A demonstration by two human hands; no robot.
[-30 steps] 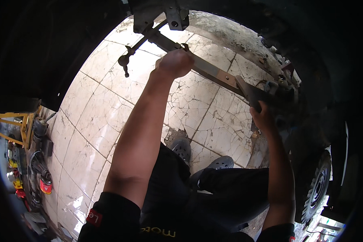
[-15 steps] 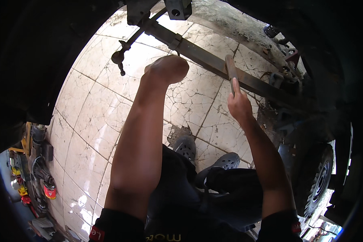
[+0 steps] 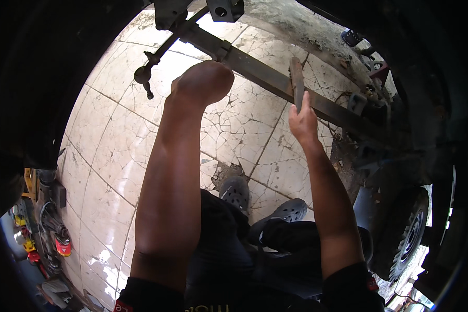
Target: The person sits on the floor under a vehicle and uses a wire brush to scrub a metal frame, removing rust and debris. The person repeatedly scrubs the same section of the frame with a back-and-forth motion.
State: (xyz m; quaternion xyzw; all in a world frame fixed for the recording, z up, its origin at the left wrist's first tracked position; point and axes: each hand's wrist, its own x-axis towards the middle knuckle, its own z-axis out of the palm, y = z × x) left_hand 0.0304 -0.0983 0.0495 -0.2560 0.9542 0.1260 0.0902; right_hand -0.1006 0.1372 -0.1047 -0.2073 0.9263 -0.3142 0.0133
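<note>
I see right hand (image 3: pixel 303 124) closed around near end of flat, narrow, grey-brown strip (image 3: pixel 297 83), pointing away from person, crossing long grey metal beam (image 3: pixel 262 72). Beam slants beyond both hands. Left hand (image 3: pixel 205 83) near beam, fingers hidden; grip I cannot tell.

Beam (image 3: pixel 260 72) grey-brown; bar (image 3: pixel 297 80) brown; floor tiles (image 3: pixel 234 125) cream, crack-veined; clogs (image 3: pixel 235 193) grey.

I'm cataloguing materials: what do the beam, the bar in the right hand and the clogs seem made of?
Beam: probably steel, dull dark grey with flat faces and brownish patches like rust.
Bar: wood or rusty metal; its matte brown-grey face leaves it open.
Clogs: likely moulded foam or rubber, matte grey with round holes.
</note>
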